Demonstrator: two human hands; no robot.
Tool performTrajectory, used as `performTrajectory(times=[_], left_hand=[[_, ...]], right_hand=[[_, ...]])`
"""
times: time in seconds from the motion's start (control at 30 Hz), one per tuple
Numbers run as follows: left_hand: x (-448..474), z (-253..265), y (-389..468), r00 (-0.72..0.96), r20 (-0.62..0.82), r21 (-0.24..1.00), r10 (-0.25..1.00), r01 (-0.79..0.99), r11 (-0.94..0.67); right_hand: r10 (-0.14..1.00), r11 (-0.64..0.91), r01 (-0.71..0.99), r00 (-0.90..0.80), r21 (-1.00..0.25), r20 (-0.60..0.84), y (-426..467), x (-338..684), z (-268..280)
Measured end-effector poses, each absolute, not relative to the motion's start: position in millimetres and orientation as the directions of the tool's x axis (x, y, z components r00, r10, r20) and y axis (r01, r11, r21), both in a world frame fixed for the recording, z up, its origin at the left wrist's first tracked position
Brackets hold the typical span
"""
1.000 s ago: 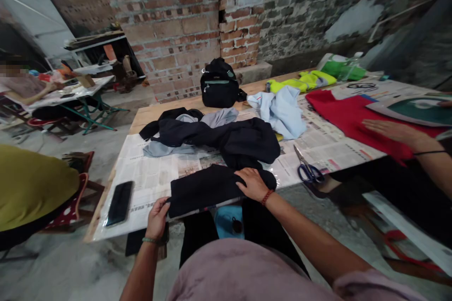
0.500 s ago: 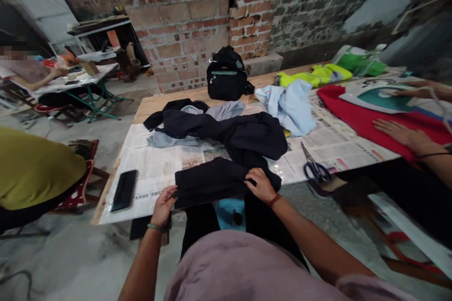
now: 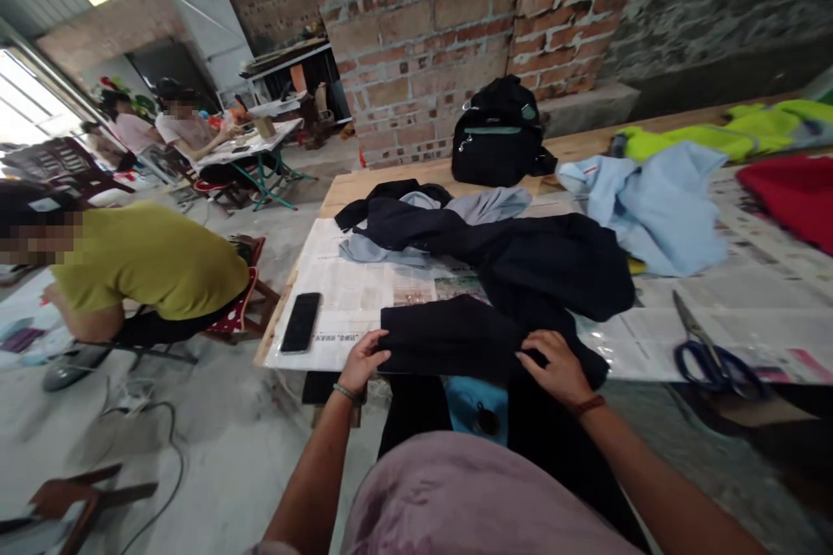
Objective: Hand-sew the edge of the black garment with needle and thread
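A dark navy garment lies bunched on the table, and one narrow flat part of it, like a sleeve or trouser leg, stretches along the front edge. My left hand pinches the left end of this flat part between thumb and fingers. Farther right, my right hand has its fingers curled on the same cloth, thumb against the fold. Grey cloth shows behind and under the dark garment. A black phone rests left of my left hand. Scissors with dark blue handles lie right of my right hand.
Newspaper under clear plastic covers the wooden table. A black backpack stands at the back. Light blue cloth, a yellow-green garment and red cloth lie rightward. A person in an olive shirt sits at left.
The view has swung left, so the co-worker's hands and the iron are out of sight. Both my hands stay on the dark garment, which looks nearly unchanged.
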State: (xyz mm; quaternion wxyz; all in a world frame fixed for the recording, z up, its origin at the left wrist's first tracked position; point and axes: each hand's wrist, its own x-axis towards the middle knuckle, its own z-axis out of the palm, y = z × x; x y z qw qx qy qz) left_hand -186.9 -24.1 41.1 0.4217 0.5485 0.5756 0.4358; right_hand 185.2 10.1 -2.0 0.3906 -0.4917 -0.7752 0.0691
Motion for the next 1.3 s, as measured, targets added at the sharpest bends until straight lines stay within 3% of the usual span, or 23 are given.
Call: performTrajectory(times=[0.43,0.83,1.07,1.3], left_hand=[[-182.8,57.0,-22.1,0.075,0.038,0.909,0.996,0.412,-0.066],[-174.3,57.9,-20.9,-0.11,0.081,0.969,0.991,0.243,-0.053],[-170.4,75.2,-21.3,-0.133,0.11,0.888,0.985,0.458,-0.037],[-176.1,54.3,-31.7,0.046,0.122,0.736,0.992,0.666,-0.121]], right_hand=[[0.826,0.494,0.711,-0.206,-0.5,0.524,10.2,185.3,-3.2],[0.876,0.432,0.69,-0.168,-0.581,0.452,14.6,186.9,5.1],[0.883,0.428,0.686,-0.18,-0.588,0.433,17.7,188.8,4.4],[0.86,0.453,0.704,-0.184,-0.547,0.475,13.4,186.0,-2.5]])
